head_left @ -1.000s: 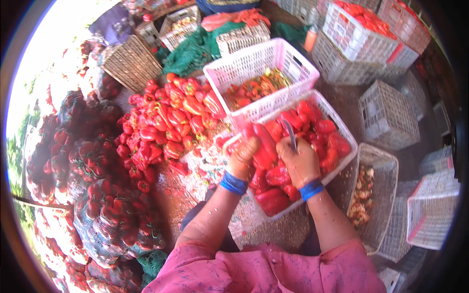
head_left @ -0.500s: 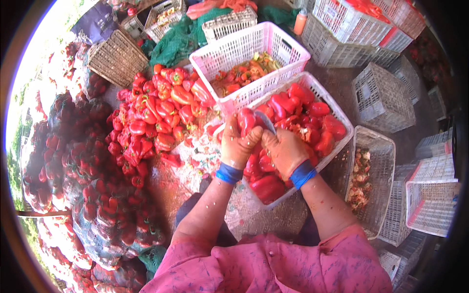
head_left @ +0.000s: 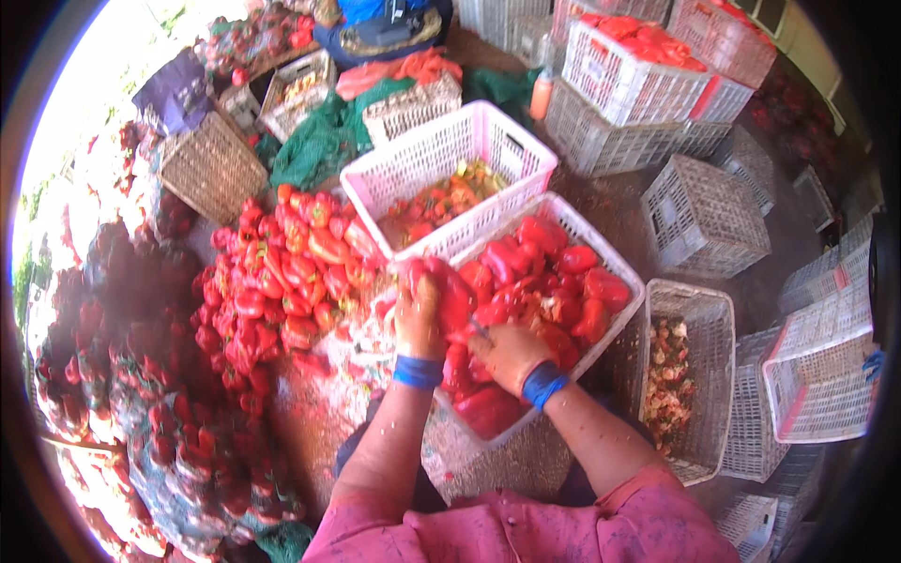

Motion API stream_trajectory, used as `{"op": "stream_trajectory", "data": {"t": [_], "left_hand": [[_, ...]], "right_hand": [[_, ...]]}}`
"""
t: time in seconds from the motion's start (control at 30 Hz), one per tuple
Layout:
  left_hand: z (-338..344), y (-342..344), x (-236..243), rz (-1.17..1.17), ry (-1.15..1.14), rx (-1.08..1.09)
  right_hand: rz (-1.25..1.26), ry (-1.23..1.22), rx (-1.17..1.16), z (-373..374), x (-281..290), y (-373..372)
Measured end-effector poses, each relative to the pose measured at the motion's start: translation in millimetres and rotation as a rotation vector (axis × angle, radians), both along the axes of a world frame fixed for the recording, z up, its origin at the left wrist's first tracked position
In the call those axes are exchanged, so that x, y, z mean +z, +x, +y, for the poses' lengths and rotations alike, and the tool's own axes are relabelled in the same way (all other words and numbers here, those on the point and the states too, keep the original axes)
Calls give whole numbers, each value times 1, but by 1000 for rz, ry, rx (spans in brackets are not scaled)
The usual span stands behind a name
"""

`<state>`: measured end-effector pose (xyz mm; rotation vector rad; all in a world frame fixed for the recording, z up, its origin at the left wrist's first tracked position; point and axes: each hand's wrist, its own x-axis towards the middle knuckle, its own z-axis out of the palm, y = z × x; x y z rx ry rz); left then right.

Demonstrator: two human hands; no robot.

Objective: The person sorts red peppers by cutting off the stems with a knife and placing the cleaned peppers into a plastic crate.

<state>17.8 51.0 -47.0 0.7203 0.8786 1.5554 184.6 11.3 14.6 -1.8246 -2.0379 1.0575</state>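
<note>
My left hand (head_left: 419,317) is closed around a large red bell pepper (head_left: 452,298), held over the near left side of a white plastic crate (head_left: 615,330) of red peppers. Just right of that pepper, my right hand (head_left: 511,358) is closed on a small knife (head_left: 478,327). Only a short, blurred bit of the knife shows beyond my fingers. Several whole peppers and some pale, seedy bits lie in the crate below. Blue bands circle both my wrists.
A pink-and-white crate (head_left: 544,174) with pepper scraps adjoins the far side. Loose red peppers (head_left: 282,272) are heaped at left, beside net sacks of peppers (head_left: 188,413). At right stands a crate (head_left: 723,375) holding seedy cores, with stacked crates (head_left: 709,220) beyond.
My hands have moved apart; the left has shifted left with the pepper, the right lower with the knife. The view has tilted up, so a blue-and-dark bundle shows at the top.
</note>
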Motion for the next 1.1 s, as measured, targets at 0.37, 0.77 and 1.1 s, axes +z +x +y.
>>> {"op": "stream_trajectory", "data": {"t": [0.37, 0.77, 1.1], "left_hand": [[2, -1, 10, -636, -317, -137], [-27, 36, 7, -385, -286, -315], [-32, 32, 6, -620, -247, -527]], "right_hand": [[569, 83, -350, -4, -13, 21], [870, -295, -384, 0, -17, 22], [1100, -394, -415, 8, -14, 41]]}}
